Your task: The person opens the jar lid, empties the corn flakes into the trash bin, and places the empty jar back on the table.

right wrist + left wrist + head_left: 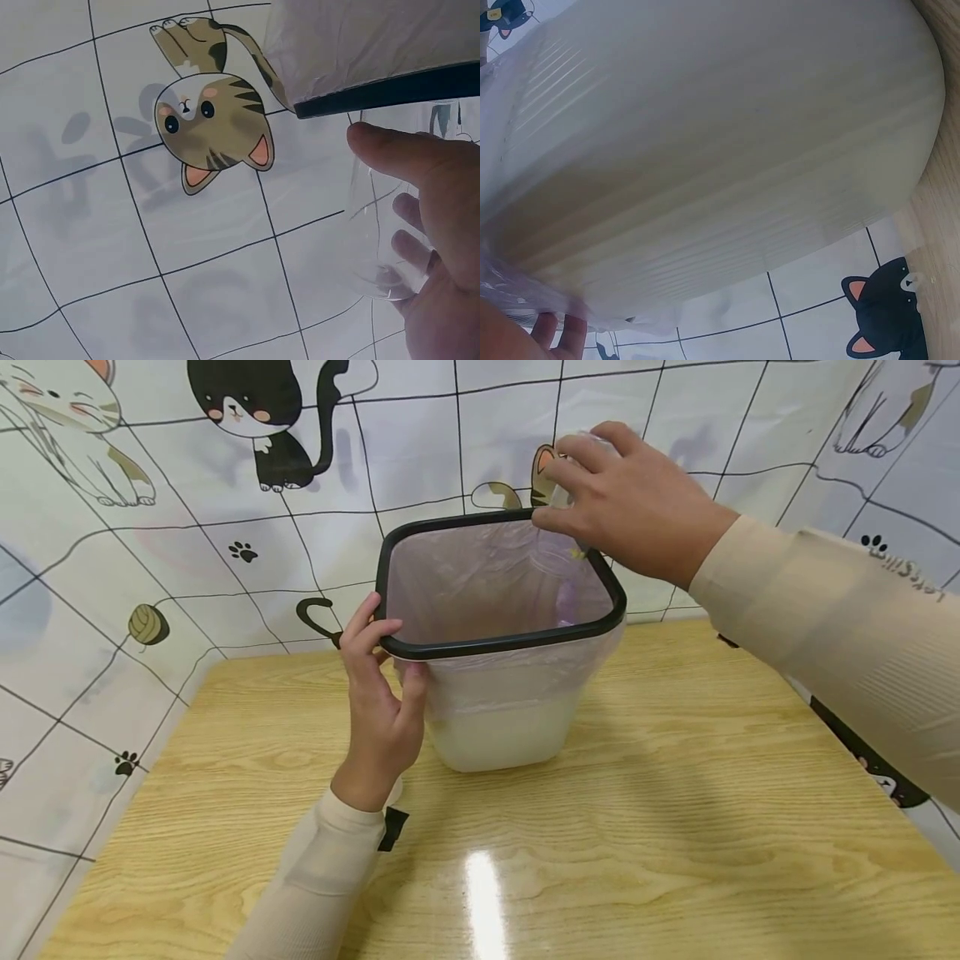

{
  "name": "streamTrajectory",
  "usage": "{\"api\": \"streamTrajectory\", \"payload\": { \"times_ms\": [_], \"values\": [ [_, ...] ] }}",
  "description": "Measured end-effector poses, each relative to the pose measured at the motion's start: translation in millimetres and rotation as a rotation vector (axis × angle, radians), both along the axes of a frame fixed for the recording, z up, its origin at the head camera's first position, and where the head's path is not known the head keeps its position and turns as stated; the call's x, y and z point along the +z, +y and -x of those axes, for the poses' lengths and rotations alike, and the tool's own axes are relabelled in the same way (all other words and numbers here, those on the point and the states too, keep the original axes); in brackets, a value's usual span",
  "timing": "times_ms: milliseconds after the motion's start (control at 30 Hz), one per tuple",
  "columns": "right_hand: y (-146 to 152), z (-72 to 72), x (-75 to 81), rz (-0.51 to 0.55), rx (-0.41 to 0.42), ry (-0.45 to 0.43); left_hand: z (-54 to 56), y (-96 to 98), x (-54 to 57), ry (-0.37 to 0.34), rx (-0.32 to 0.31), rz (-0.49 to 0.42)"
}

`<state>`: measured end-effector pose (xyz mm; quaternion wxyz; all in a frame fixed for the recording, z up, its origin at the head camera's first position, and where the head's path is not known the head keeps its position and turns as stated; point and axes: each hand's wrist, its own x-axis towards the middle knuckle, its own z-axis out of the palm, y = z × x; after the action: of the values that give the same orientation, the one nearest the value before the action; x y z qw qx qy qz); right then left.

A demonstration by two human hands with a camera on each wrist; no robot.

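A pale trash bin (495,735) with a black rim stands on the wooden table, lined with a thin purplish bag (465,568). My left hand (382,710) holds the bin's left front corner, thumb below the rim and fingers over it. In the left wrist view the bin's side (727,150) fills most of the picture. Over the back right corner, my right hand (630,497) grips a clear cup (367,247), which is tipped with its mouth down toward the bag. Small yellowish bits (577,553) show near the cup's mouth.
Behind and on both sides rises a white wall covering (405,452) with a grid and cartoon cats. The wooden tabletop (645,852) extends in front of the bin. A small black piece (392,829) shows beside the left wrist.
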<state>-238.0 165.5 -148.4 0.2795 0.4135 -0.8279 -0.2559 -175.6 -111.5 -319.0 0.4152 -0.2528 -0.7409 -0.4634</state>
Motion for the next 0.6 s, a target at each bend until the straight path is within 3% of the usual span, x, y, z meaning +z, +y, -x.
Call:
{"api": "streamTrajectory", "payload": {
  "times_ms": [333, 600],
  "values": [
    [-0.6, -1.3, -0.4, -0.099, -0.008, 0.082, -0.3, 0.6, 0.6, 0.000, -0.005, 0.003],
    [-2.0, -2.2, -1.1, -0.084, 0.025, 0.074, -1.0, 0.9, 0.7, -0.003, -0.001, 0.003]
  ]
}}
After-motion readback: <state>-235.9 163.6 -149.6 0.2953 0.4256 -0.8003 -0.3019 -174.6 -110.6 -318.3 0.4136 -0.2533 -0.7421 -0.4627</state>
